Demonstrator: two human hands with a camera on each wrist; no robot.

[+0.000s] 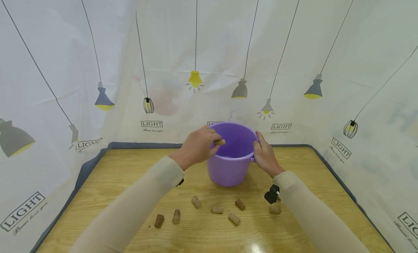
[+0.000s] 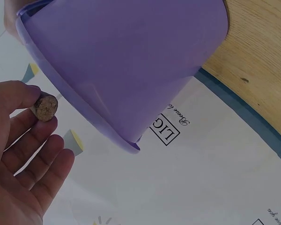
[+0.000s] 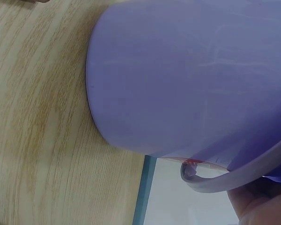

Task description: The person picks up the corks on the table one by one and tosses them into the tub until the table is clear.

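Note:
A purple bucket [image 1: 228,171] stands upright on the wooden table, its mouth facing up toward the head camera. My left hand [image 1: 200,145] pinches a cork [image 2: 46,108] between thumb and index finger at the bucket's left rim. The other fingers of that hand spread loosely in the left wrist view. On the opposite side, my right hand [image 1: 266,156] grips the rim, thumb outside; its other fingers are mostly hidden. In the right wrist view the bucket's purple handle [image 3: 215,183] hangs beside that hand. Much of the bucket's bottom inside is out of sight.
Several loose corks lie on the table [image 1: 124,180] in front of the bucket, among them a dark one [image 1: 159,221], a pale one [image 1: 234,219] and one by the right forearm [image 1: 275,208]. White sheeting [image 1: 176,46] printed with lamps hangs behind the table's edge.

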